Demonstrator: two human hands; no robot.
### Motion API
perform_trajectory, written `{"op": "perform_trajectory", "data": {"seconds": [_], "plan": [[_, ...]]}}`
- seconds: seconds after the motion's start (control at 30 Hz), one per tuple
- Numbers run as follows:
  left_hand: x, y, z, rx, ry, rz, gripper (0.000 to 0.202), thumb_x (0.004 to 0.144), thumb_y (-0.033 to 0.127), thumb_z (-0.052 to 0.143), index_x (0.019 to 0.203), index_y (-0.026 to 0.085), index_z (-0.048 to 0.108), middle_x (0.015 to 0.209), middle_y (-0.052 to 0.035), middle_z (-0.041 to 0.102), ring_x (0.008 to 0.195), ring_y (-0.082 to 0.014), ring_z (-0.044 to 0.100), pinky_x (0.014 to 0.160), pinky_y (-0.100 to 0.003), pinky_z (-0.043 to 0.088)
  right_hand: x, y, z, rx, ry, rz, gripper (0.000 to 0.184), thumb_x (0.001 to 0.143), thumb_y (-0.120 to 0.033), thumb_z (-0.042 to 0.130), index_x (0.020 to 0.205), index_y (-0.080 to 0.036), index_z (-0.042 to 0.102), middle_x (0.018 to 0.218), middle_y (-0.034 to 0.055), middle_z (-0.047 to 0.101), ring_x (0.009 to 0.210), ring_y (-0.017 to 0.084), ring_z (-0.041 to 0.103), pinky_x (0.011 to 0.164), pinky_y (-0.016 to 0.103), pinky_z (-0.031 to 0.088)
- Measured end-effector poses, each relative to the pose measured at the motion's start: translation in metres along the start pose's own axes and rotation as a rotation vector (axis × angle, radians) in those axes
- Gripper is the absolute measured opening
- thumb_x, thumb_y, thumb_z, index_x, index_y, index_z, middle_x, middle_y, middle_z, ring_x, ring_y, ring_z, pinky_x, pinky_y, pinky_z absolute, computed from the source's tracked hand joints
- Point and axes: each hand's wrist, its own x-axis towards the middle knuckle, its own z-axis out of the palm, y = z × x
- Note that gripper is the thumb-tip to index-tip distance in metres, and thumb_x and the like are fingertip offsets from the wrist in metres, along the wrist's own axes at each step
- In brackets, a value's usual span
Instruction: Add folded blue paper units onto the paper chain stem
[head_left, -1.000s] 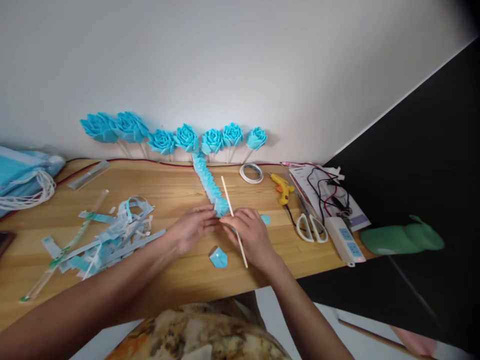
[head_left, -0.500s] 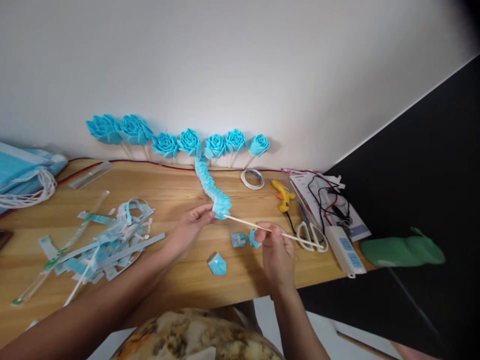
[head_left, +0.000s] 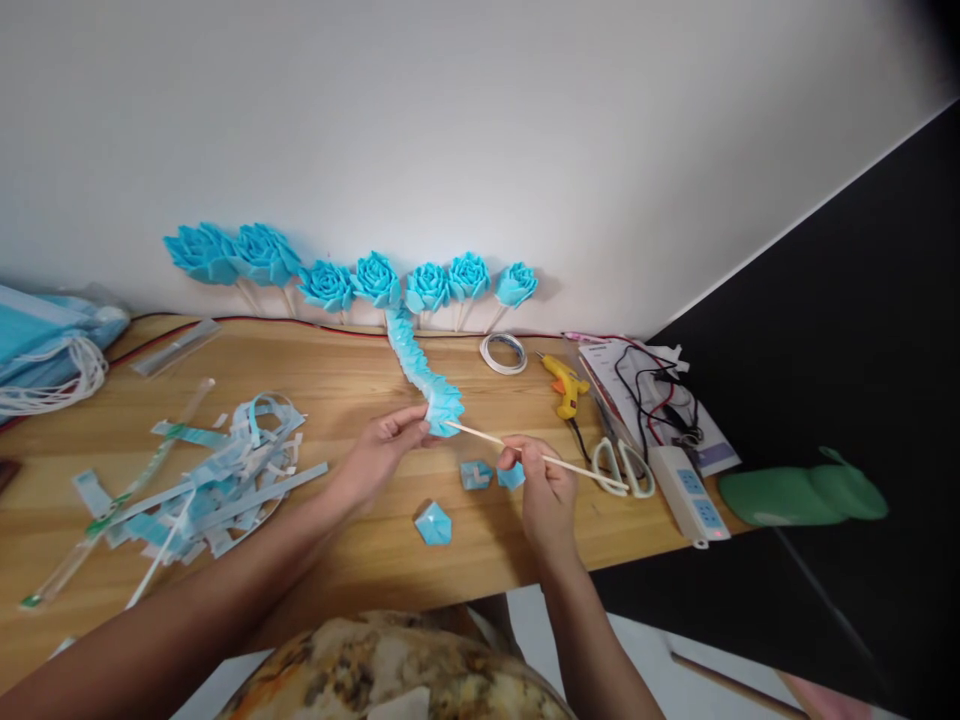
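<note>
A long row of nested light-blue petals (head_left: pixel 412 357) curves across the table toward me. My left hand (head_left: pixel 384 447) pinches the petals at its near end between thumb and fingers. In my right hand (head_left: pixel 548 490) is a thin wooden stick (head_left: pixel 574 468), gripped along its middle. The stick's far tip meets the near petals, though whether it presses inside them or only touches cannot be made out. Below the hands lie a loose folded blue petal (head_left: pixel 433 524) and another petal piece (head_left: pixel 475 474). A further petal (head_left: pixel 511 475) is partly hidden by my right fingers.
Several blue flowers on sticks (head_left: pixel 376 279) lean against the wall. Blue-white scraps (head_left: pixel 202 490) lie left. Tape roll (head_left: pixel 503 354), yellow glue gun (head_left: pixel 566 385), scissors (head_left: pixel 622 467), papers, power strip (head_left: pixel 691 498) and green bottle (head_left: pixel 799 497) are right. Blue masks (head_left: pixel 37 335) are far left.
My right hand has moved slightly left, and the stick has shifted left with it toward the petals. My left hand keeps its pinch at the row's end.
</note>
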Motion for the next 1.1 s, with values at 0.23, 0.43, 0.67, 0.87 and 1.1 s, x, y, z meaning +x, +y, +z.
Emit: {"op": "perform_trajectory", "data": {"seconds": [0.23,0.43,0.67,0.87,1.1], "plan": [[0.001,0.000,0.000,-0.002,0.076,-0.036,0.031,0.076,0.041,0.075,0.096,0.016,0.076,0.094,-0.0070,0.075,0.086,-0.0192,0.064,0.086,-0.030,0.048,-0.001,-0.001,-0.002,0.001,-0.018,-0.016,0.029,0.095,-0.035,0.050,0.083,-0.022,0.073,0.068,-0.0003,0.064,0.067,0.013,0.059,0.065,0.025,0.048],[-0.001,-0.001,0.002,0.015,0.019,-0.040,0.034,0.077,0.047,0.073,0.094,0.017,0.077,0.091,-0.0060,0.075,0.081,-0.0180,0.065,0.084,-0.029,0.048,-0.003,0.008,0.001,0.092,-0.018,0.026,0.031,0.094,-0.039,0.052,0.083,-0.020,0.073,0.068,0.0003,0.064,0.068,0.012,0.058,0.067,0.025,0.046],[-0.001,-0.004,0.004,-0.035,0.006,-0.053,0.033,0.078,0.046,0.072,0.090,0.015,0.075,0.089,-0.0063,0.073,0.079,-0.0171,0.064,0.083,-0.029,0.048,-0.004,0.017,0.013,0.348,0.031,0.245,0.032,0.090,-0.045,0.058,0.084,-0.018,0.072,0.067,0.0000,0.062,0.062,0.011,0.054,0.060,0.023,0.044],[0.003,-0.003,0.003,-0.093,0.087,-0.064,0.034,0.065,0.046,0.082,0.079,0.015,0.075,0.078,-0.0042,0.071,0.077,-0.0154,0.060,0.075,-0.026,0.048,-0.004,0.013,0.009,0.239,0.004,0.183,0.032,0.091,-0.045,0.057,0.087,-0.019,0.074,0.068,0.0001,0.064,0.063,0.010,0.056,0.062,0.023,0.045],[0.004,-0.003,0.002,-0.089,0.111,-0.143,0.041,0.054,0.044,0.088,0.078,0.013,0.075,0.079,-0.0049,0.071,0.071,-0.0143,0.057,0.072,-0.027,0.047,-0.004,0.009,0.005,0.121,-0.015,0.108,0.030,0.092,-0.042,0.056,0.085,-0.020,0.075,0.067,0.0005,0.065,0.066,0.012,0.059,0.065,0.024,0.048]]}}
